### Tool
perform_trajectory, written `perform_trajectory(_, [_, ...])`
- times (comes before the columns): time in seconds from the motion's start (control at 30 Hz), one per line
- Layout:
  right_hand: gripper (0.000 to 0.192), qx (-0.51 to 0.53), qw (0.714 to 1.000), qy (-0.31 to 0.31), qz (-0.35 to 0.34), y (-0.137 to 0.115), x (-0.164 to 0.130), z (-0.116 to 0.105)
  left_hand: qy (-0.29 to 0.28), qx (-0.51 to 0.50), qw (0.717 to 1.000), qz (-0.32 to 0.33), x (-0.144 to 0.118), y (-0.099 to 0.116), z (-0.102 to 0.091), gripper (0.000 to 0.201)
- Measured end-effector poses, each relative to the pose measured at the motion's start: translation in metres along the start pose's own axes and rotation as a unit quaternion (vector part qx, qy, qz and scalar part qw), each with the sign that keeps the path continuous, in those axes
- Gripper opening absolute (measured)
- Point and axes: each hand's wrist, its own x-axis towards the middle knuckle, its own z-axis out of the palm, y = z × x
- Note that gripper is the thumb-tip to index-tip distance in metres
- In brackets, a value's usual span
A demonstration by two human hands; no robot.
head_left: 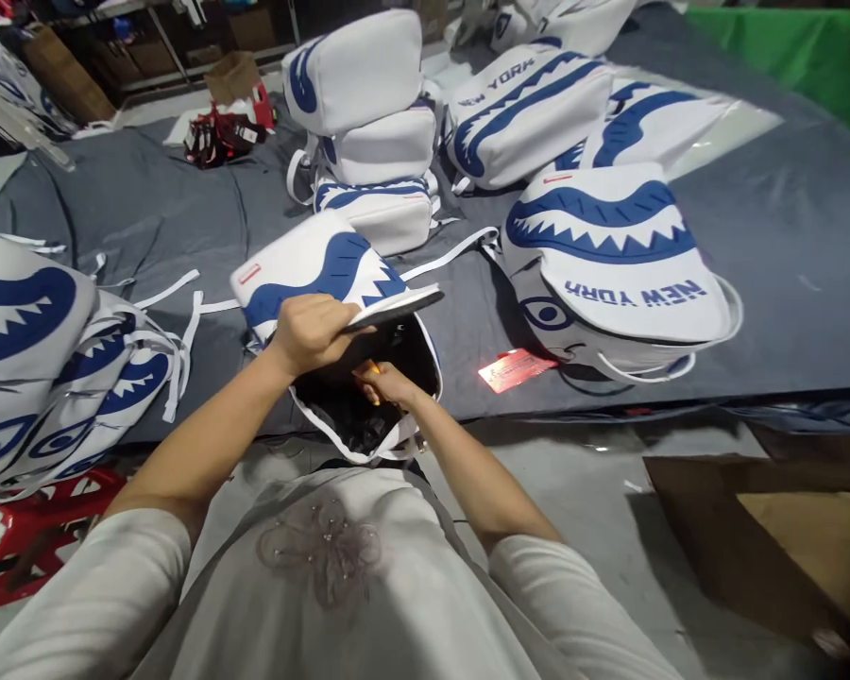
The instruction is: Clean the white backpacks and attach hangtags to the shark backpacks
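Note:
A white backpack (310,266) with a blue shark-mouth print lies at the near edge of the grey-covered table (148,212), its black-lined opening facing me. My left hand (313,331) grips the raised flap of this backpack and holds it up. My right hand (386,382) reaches into the dark opening, pinching a small orange item whose shape I cannot make out. A red tag (516,368) lies on the cloth just right of the backpack.
Several more white and blue shark backpacks are stacked at the left (35,349), piled at the back centre (368,123) and lying at the right (616,264). An open cardboard box (786,548) stands on the floor at the lower right. Red items (223,132) sit far back.

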Motion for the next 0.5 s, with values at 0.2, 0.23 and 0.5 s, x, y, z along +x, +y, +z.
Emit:
perform_trajectory(0.2, [0.027, -0.213, 0.969, 0.012, 0.121, -0.022, -0.017, -0.057, -0.072, 0.004, 0.972, -0.222, -0.027, -0.044, 0.053, 0.044])
perform_trajectory(0.23, [0.027, -0.25, 0.958, 0.009, 0.136, -0.028, -0.021, -0.066, -0.073, 0.007, 0.967, -0.246, -0.028, -0.047, 0.054, 0.042])
perform_trajectory(0.5, [0.023, -0.469, 0.863, -0.046, 0.183, -0.091, -0.051, -0.105, -0.025, -0.008, 0.96, -0.28, -0.033, -0.041, 0.037, 0.031])
